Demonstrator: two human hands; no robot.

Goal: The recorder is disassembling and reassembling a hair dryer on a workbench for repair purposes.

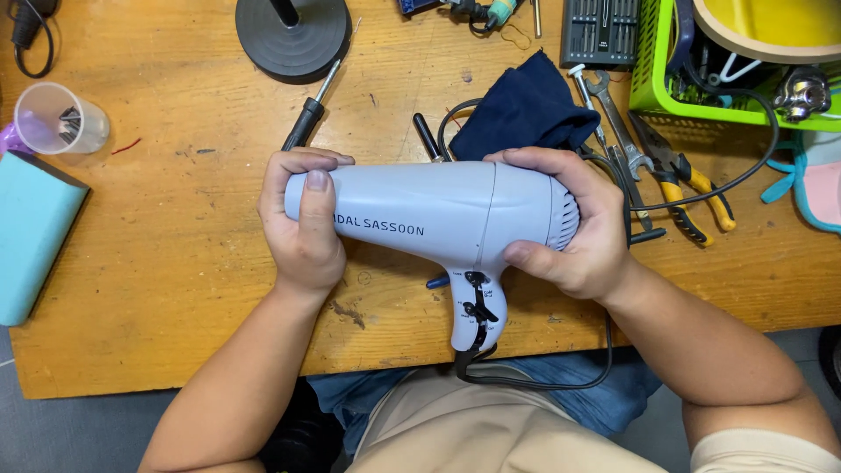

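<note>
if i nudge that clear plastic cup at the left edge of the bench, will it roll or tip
The clear plastic cup already lies on its side, so it would probably roll, curving because it tapers. It looks thin and light, so a small push should shift it.

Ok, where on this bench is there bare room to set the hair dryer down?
Bare wood lies between the teal box and the left hand, below the plastic cup. Right of the right hand, pliers, wrenches and green basket crowd it.
</note>
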